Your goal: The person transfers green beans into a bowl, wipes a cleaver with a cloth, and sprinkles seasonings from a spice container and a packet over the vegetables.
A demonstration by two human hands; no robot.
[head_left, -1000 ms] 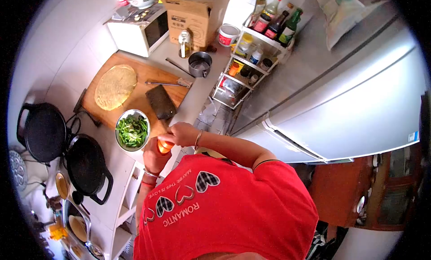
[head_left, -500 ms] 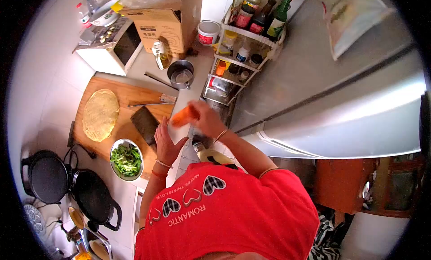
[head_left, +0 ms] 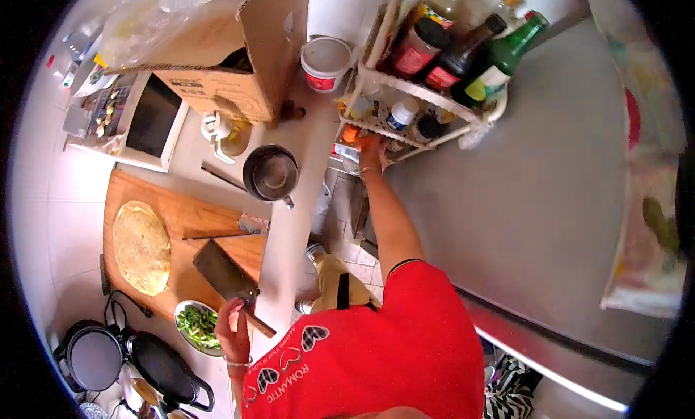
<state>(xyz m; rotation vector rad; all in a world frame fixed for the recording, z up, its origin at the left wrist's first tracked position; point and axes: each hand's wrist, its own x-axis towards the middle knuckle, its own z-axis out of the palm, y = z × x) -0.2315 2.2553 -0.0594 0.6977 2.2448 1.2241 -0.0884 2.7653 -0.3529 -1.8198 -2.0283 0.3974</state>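
My right hand (head_left: 373, 152) is inside a lower tier of the wire rack (head_left: 420, 86), its fingers closed beside an orange-capped bottle (head_left: 350, 133); what it grips is hidden. My left hand (head_left: 233, 333) is loosely open and empty beside the cleaver (head_left: 224, 271), whose wooden handle overhangs the board edge. A bowl of cut green vegetables (head_left: 197, 328) stands just left of that hand. On the wooden board (head_left: 188, 202) lie a round yellow flatbread (head_left: 142, 249) and a thin utensil (head_left: 221, 236).
A saucepan (head_left: 271, 173), an oil bottle (head_left: 232, 138), a cardboard box (head_left: 271, 64) and a white tub (head_left: 326, 64) stand along the counter. The open black griddle (head_left: 161, 368) is at lower left. A grey fridge surface (head_left: 521, 202) fills the right side.
My right hand has carried the orange container away from my left hand and reached up into the rack. My left hand has let go and moved down-left beside the cleaver. The view has shifted toward the rack.
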